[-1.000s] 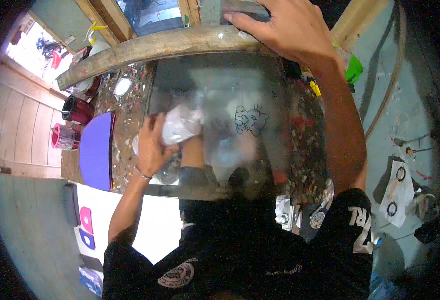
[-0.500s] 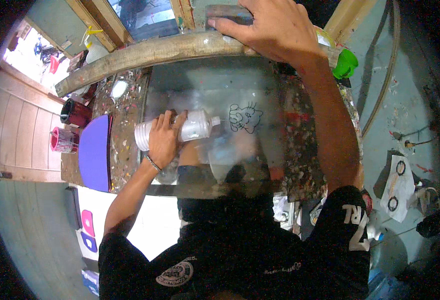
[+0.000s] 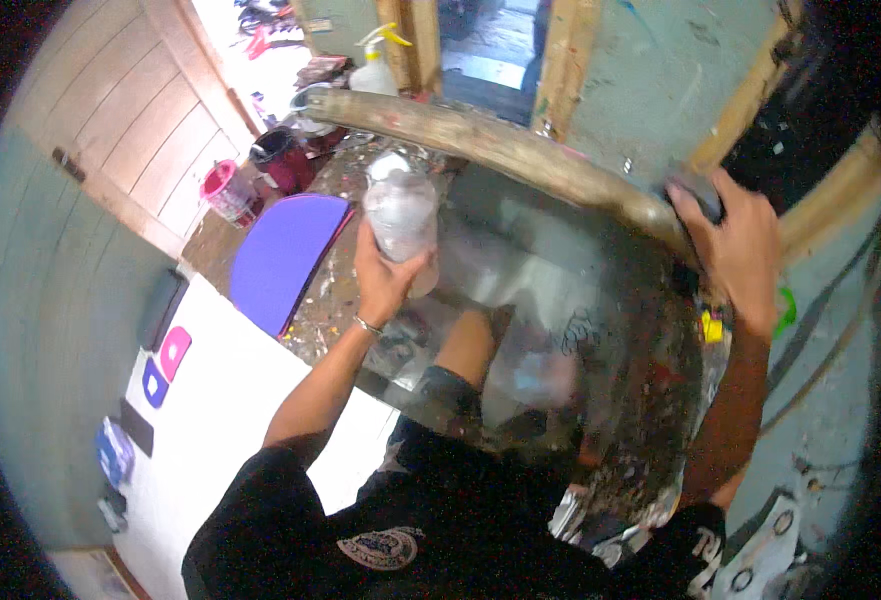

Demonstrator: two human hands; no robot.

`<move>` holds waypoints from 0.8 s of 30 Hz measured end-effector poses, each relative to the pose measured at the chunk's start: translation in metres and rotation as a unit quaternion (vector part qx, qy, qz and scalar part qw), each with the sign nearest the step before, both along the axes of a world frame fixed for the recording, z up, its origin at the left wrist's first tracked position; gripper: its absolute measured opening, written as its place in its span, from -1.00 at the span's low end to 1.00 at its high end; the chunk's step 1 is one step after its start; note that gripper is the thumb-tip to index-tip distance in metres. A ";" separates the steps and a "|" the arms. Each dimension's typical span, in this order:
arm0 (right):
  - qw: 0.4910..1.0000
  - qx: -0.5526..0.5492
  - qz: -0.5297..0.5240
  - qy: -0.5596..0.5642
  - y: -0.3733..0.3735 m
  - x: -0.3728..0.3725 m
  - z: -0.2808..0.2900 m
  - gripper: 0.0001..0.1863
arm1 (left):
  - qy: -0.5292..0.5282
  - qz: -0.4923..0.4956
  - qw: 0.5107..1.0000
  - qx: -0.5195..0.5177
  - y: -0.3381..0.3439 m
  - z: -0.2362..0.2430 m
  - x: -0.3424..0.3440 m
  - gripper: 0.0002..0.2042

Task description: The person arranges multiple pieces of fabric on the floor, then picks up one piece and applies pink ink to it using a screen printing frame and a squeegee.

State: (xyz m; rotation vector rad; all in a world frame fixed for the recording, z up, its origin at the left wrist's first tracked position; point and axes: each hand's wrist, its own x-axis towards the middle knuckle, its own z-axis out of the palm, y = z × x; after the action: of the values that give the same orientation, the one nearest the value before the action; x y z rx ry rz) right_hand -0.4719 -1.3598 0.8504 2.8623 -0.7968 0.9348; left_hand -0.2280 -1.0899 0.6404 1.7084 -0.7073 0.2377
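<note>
While your left hand (image 3: pixel 385 282) is wrapped around a whitish plastic bottle (image 3: pixel 402 218), by the left edge of the glossy panel (image 3: pixel 540 240), your right hand (image 3: pixel 748 238) grips a dark block (image 3: pixel 702 192) at the panel's far right corner. A wooden bar (image 3: pixel 500 150) runs along the panel's far edge. A blurred line drawing (image 3: pixel 582 333) sits on the panel's right half. Left of the panel are a purple mat (image 3: pixel 282 250) and, farther off, a pink container (image 3: pixel 226 190).

Whitish bottle (image 3: pixel 402 220), purple sheet (image 3: pixel 285 255), black shirt (image 3: pixel 490 545)
</note>
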 end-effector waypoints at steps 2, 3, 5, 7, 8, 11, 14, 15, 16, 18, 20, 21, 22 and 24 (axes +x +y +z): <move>0.999 -0.030 0.011 0.002 0.004 -0.002 0.001 -0.45 | 0.017 0.042 0.996 -0.075 0.003 -0.001 0.030 -0.25; 0.998 -0.053 0.004 0.013 0.009 0.000 0.000 -0.47 | 0.009 0.066 0.995 -0.078 0.009 -0.007 0.055 -0.28; 0.997 -0.075 -0.001 0.025 0.016 -0.004 -0.011 -0.50 | -0.003 0.102 0.991 -0.086 0.016 -0.015 0.102 -0.32; 1.000 -0.015 0.018 0.012 0.021 -0.015 -0.020 -0.65 | -0.003 0.109 0.989 -0.104 0.011 -0.024 0.149 -0.34; 1.000 -0.013 0.025 0.011 0.025 -0.012 -0.027 -0.65 | -0.010 0.135 0.986 -0.102 0.019 -0.023 0.171 -0.36; 0.997 0.033 0.062 -0.031 0.038 -0.004 -0.045 -0.66 | -0.019 0.190 0.978 -0.085 0.037 -0.016 0.228 -0.38; 0.998 -0.015 0.057 -0.032 0.036 -0.022 -0.054 -0.64 | -0.011 0.215 0.976 -0.045 0.007 -0.011 0.260 -0.33; 0.999 -0.034 0.034 -0.011 0.035 -0.032 -0.057 -0.62 | -0.013 0.218 0.976 -0.011 -0.011 -0.011 0.263 -0.27; 0.998 -0.056 0.004 0.014 0.032 -0.042 -0.055 -0.60 | -0.011 0.216 0.976 0.020 -0.036 -0.014 0.263 -0.22; 0.999 -0.047 0.005 0.017 0.027 -0.053 -0.065 -0.57 | -0.036 0.210 0.975 0.063 -0.048 -0.022 0.282 -0.20; 0.997 -0.062 0.023 0.035 0.035 -0.054 -0.074 -0.43 | -0.052 0.183 0.979 0.078 -0.021 -0.041 0.318 -0.18; 0.994 -0.090 0.042 0.040 0.038 -0.038 -0.075 -0.32 | -0.061 0.171 0.980 0.081 -0.001 -0.044 0.336 -0.17; 0.993 -0.095 0.041 0.047 0.044 -0.031 -0.082 -0.31 | -0.052 0.153 0.984 0.070 0.005 -0.059 0.348 -0.15; 0.995 -0.093 0.029 0.033 0.044 -0.031 -0.094 -0.30 | -0.074 0.135 0.986 0.064 0.012 -0.058 0.361 -0.13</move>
State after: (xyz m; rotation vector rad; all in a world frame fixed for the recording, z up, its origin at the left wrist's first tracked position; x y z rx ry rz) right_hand -0.5025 -1.3155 0.7569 2.7513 -0.5888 0.8646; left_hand 0.1329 -1.0776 0.5820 1.9249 -0.6070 0.5212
